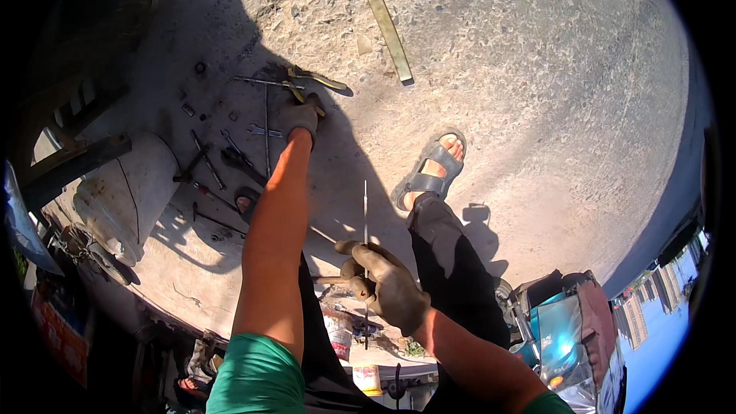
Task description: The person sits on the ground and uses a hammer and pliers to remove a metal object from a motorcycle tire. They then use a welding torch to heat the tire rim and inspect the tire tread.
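Observation:
My left hand (299, 116), in a dark work glove, reaches down to the ground and closes on one handle of the yellow-handled pliers (320, 79). Its fingertips are partly hidden. Closer to me, my right hand (395, 295), also gloved, is closed around a thin metal rod (366, 218) that stands out above and below the fist. A short brownish stick-like piece (330, 280) pokes out to the left of that hand; whether the hand grips it I cannot tell. Around my left hand lie a small open-end wrench (264, 131) and a long thin bar (267, 111).
A hammer (381, 19) with a pale handle lies at the top. Several sockets and wrenches (208, 159) spread over the shaded ground at left, beside a pale rounded block (126, 192). My sandalled foot (435, 165) is at centre right. Behind it stands a teal vehicle (563, 333).

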Demonstrator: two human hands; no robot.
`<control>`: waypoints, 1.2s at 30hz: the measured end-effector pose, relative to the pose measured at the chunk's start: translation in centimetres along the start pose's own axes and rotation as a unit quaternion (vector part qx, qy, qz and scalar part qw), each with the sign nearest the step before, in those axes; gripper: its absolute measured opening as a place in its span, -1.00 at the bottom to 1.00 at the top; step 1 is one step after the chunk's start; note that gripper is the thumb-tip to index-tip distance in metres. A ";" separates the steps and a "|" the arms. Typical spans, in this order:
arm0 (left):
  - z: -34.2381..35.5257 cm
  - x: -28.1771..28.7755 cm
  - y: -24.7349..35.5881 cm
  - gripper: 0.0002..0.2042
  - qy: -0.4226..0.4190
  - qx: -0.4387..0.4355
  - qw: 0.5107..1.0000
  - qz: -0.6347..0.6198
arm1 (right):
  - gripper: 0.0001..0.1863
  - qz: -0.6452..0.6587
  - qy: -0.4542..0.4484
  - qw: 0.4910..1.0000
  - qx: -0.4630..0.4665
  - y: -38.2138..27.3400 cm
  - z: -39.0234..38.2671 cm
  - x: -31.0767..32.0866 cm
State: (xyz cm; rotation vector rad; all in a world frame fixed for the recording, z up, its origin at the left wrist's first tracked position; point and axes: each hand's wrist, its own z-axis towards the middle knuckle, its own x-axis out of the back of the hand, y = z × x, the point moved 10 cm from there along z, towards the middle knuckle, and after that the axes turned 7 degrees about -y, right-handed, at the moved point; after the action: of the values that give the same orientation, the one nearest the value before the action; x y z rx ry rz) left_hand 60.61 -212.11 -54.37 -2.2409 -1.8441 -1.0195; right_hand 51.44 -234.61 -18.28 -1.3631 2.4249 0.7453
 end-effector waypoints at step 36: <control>-13.8 0.8 20.3 -0.88 -0.312 -0.105 0.932 0.151 | -0.63 0.034 0.000 0.971 0.237 -9.1 -2.9 0.8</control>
State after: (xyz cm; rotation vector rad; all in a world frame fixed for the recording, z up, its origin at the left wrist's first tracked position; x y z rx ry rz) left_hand 72.71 -223.28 -36.11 -3.1257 -1.5125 -0.4981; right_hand 58.84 -240.64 -19.01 -1.0903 2.4418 0.1537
